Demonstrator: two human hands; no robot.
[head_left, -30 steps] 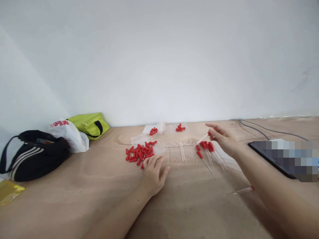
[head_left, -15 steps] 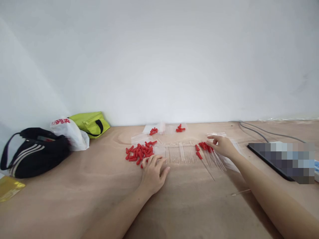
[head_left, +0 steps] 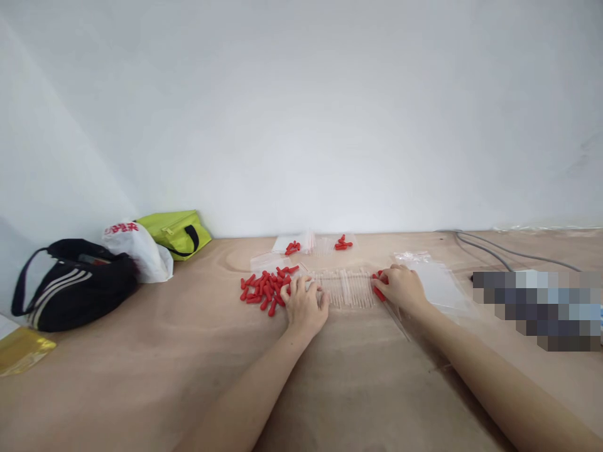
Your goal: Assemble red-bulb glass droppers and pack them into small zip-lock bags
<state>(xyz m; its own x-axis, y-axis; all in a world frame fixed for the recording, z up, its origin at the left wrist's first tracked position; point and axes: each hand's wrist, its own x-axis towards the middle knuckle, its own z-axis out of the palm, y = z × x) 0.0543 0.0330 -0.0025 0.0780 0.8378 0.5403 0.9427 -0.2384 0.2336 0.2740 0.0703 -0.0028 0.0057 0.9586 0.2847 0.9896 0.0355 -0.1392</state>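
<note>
Head view: the hands stand apart. Red bulbs (head_left: 264, 289) lie against the left hand (head_left: 305, 306), fingers bent; red-topped droppers (head_left: 378, 291) lie under the right hand (head_left: 402, 289) (whether either grips, cannot tell). Clear tubes (head_left: 346, 289) lie between them on the worktop (head_left: 127, 383).

Yellow packet (head_left: 27, 350) cropped by left edge, pixelated object (head_left: 546, 307) unidentifiable, red bulbs (head_left: 377, 291) partly hidden, apparently by right grip (head_left: 403, 289)
</note>
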